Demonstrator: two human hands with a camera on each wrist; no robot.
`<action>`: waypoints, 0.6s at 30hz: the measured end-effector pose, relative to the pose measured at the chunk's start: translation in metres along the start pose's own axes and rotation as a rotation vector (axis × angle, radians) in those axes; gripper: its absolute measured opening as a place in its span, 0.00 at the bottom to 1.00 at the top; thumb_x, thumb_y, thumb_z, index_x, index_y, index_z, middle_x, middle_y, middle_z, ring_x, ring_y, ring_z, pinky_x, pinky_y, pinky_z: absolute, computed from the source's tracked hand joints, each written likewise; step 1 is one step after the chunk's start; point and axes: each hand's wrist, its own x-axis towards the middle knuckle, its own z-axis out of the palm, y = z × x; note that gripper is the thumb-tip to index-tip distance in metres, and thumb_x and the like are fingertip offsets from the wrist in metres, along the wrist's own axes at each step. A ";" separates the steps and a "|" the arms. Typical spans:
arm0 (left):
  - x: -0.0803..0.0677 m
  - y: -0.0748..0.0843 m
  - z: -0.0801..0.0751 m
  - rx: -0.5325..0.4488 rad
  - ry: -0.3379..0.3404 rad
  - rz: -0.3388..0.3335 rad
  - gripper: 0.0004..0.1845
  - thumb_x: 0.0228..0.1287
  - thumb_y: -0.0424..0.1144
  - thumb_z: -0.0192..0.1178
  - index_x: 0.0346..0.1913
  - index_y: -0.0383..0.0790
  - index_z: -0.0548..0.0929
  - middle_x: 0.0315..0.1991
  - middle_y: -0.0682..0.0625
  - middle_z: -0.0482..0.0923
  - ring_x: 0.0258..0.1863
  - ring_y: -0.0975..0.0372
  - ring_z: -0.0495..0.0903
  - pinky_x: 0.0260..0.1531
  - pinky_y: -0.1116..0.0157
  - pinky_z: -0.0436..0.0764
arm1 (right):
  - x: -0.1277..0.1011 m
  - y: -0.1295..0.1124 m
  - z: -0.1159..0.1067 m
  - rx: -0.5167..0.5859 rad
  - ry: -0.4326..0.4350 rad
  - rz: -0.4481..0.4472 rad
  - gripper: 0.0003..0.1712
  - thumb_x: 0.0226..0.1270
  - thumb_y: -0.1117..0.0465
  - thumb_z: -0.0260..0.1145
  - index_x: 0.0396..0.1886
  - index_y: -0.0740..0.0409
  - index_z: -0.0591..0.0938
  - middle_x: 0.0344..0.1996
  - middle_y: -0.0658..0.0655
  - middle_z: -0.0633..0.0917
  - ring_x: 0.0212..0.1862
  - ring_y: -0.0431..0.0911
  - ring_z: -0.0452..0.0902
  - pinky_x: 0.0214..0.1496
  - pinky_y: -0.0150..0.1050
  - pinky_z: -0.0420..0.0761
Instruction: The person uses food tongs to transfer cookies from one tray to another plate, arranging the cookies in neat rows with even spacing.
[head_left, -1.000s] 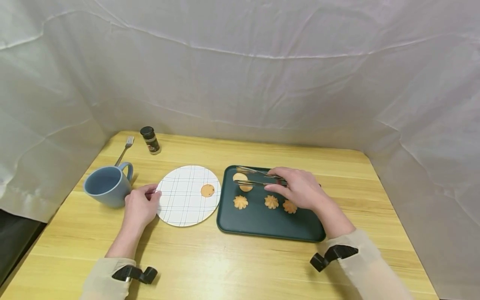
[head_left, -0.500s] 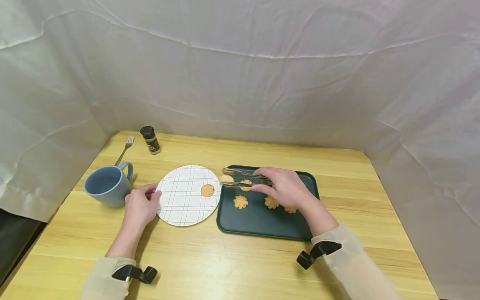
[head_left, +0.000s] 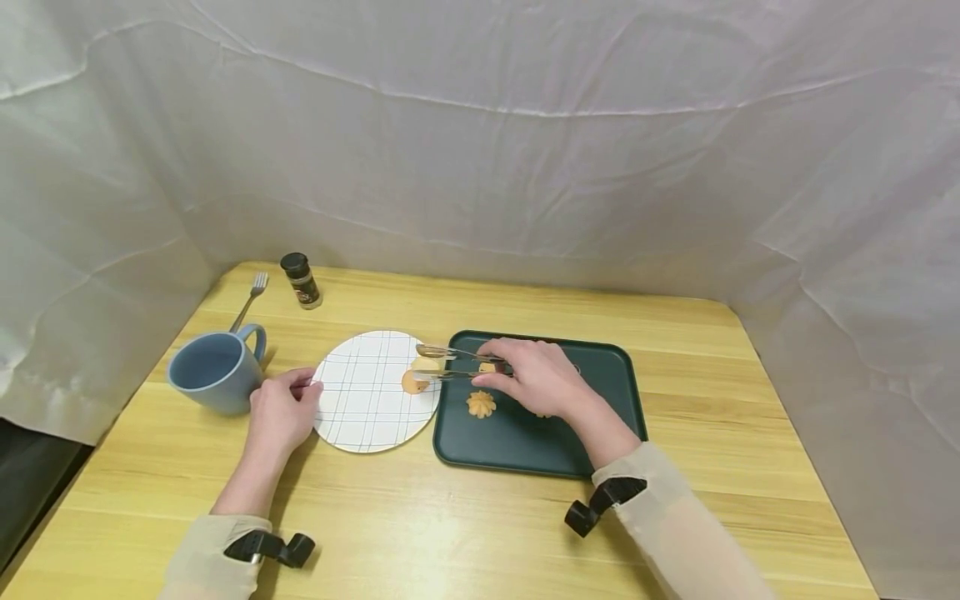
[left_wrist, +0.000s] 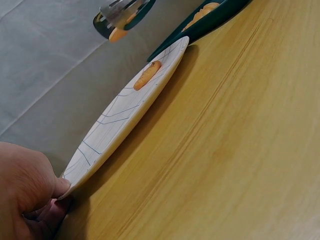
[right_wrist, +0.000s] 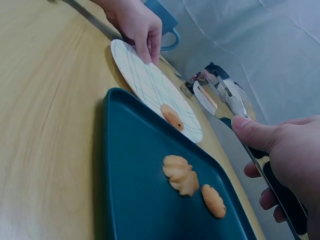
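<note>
The cookie point(head_left: 425, 364) we carry sits pinched between the tips of the metal tongs point(head_left: 457, 364), held over the right rim of the checked plate point(head_left: 360, 408), just above the round cookie point(head_left: 412, 382) already lying there. We judge it light, dry and brittle: it should crumble under a hard squeeze and slip from smooth metal under a loose one, so a gentle pinch across its flat faces suits it best.

Nearest us, our left hand point(head_left: 279, 410) pinches the plate's left edge, thumb on top. Our right hand point(head_left: 534, 379) curls round the tongs' handles, squeezing them narrow on the cookie. Beyond it, over the dark green tray point(head_left: 525, 446), a flower-shaped cookie point(head_left: 481, 404) lies bare while others hide under the hand.

A second ago the tongs gripped the cookie over the tray's far-left corner; since then the right hand has travelled left, and the left hand has stayed put.
</note>
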 end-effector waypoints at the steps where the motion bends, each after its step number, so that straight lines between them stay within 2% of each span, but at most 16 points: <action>1: 0.000 0.000 0.000 -0.001 -0.002 -0.002 0.19 0.77 0.37 0.61 0.62 0.28 0.84 0.46 0.37 0.86 0.45 0.48 0.82 0.47 0.53 0.76 | 0.002 -0.001 0.002 0.001 0.000 -0.005 0.27 0.76 0.36 0.64 0.65 0.44 0.84 0.40 0.41 0.84 0.32 0.35 0.75 0.33 0.38 0.75; 8: 0.000 0.000 0.000 -0.005 -0.004 -0.013 0.19 0.77 0.37 0.60 0.63 0.28 0.84 0.46 0.37 0.86 0.46 0.48 0.82 0.47 0.53 0.77 | 0.014 -0.005 0.013 0.015 -0.017 -0.015 0.28 0.76 0.35 0.64 0.66 0.44 0.84 0.44 0.44 0.88 0.36 0.35 0.78 0.35 0.38 0.77; 18: -0.001 0.001 0.000 -0.003 -0.003 -0.011 0.19 0.77 0.37 0.60 0.63 0.28 0.84 0.46 0.37 0.86 0.46 0.48 0.82 0.47 0.53 0.77 | 0.031 -0.012 0.025 0.004 -0.029 -0.035 0.29 0.77 0.35 0.62 0.66 0.45 0.83 0.43 0.45 0.88 0.34 0.35 0.78 0.33 0.38 0.76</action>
